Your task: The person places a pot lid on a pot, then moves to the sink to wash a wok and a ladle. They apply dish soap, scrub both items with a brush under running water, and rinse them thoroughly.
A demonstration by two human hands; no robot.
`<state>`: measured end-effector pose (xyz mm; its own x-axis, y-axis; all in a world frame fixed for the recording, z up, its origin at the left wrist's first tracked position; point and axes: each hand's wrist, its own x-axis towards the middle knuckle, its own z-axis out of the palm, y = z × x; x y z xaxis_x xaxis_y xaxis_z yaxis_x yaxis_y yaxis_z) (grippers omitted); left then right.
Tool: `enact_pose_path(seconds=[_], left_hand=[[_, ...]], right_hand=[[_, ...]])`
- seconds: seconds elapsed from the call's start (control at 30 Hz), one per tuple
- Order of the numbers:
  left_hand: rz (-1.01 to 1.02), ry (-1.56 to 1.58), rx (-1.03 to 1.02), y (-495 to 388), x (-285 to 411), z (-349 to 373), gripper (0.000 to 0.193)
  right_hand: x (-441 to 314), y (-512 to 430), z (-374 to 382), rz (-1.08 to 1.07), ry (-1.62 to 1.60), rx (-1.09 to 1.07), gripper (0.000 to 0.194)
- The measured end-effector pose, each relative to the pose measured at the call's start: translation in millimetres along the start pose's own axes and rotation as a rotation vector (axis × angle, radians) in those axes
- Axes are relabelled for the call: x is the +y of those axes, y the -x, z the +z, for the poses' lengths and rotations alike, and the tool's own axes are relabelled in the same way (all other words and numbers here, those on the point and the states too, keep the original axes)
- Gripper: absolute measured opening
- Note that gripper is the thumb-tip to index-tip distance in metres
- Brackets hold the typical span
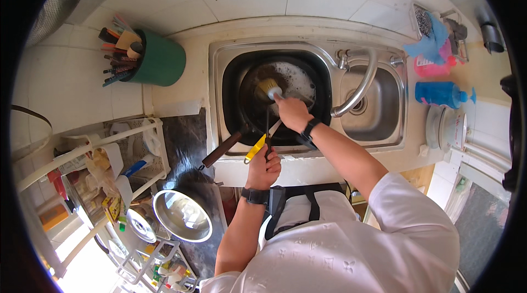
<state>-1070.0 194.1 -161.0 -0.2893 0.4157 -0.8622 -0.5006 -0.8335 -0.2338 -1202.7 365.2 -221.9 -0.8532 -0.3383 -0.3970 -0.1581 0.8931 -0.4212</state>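
In the left sink basin (217, 87) sits a dark pan (247, 79) with foamy, murky water, its brown handle (222, 150) jutting over the front rim. My right hand (293, 112) grips a dish brush (269, 87) by its pale head, bristles at the water. My left hand (264, 167) is closed on the black handle of a thin utensil (267, 128) and on a yellow-handled utensil (256, 149); both point into the basin. Their far ends are hard to make out.
A curved faucet (367, 83) hangs over the smaller right basin (381, 107). Blue (438, 94) and pink (430, 66) bottles stand at right. A green utensil holder (162, 58) is at left, with a steel bowl (182, 215) and a dish rack (160, 149) below.
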Motion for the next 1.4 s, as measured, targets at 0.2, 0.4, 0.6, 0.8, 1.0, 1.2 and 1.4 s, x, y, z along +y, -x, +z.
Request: enact_pose_path(seconds=[0.2, 0.4, 0.6, 0.8, 1.0, 1.2, 1.4], left_hand=[[-0.011, -0.003, 0.036, 3, -1, 6, 0.031], [-0.007, -0.017, 0.036, 2, 4, 6, 0.030], [0.012, -0.015, 0.029, -4, 3, 4, 0.030], [0.015, -0.064, -0.004, -10, 10, -3, 0.031], [0.005, -0.047, 0.049, -9, 3, 4, 0.031], [0.202, -0.405, 0.067, 21, 12, 20, 0.035], [1.082, -1.724, 0.558, 30, 32, 22, 0.041]], right_hand=[[-4, -2, 2, -0.012, -0.050, 0.063, 0.043], [-4, -5, 3, -0.015, -0.037, -0.009, 0.043], [1, 5, -8, -0.052, -0.264, -0.083, 0.037], [-9, 36, -43, -0.122, -0.307, -0.375, 0.043], [-6, 14, -21, -0.148, -0.183, -0.013, 0.024], [18, 3, -41, 0.220, -0.562, -0.191, 0.039], [40, 23, -100, 0.333, -1.178, -0.280, 0.047]])
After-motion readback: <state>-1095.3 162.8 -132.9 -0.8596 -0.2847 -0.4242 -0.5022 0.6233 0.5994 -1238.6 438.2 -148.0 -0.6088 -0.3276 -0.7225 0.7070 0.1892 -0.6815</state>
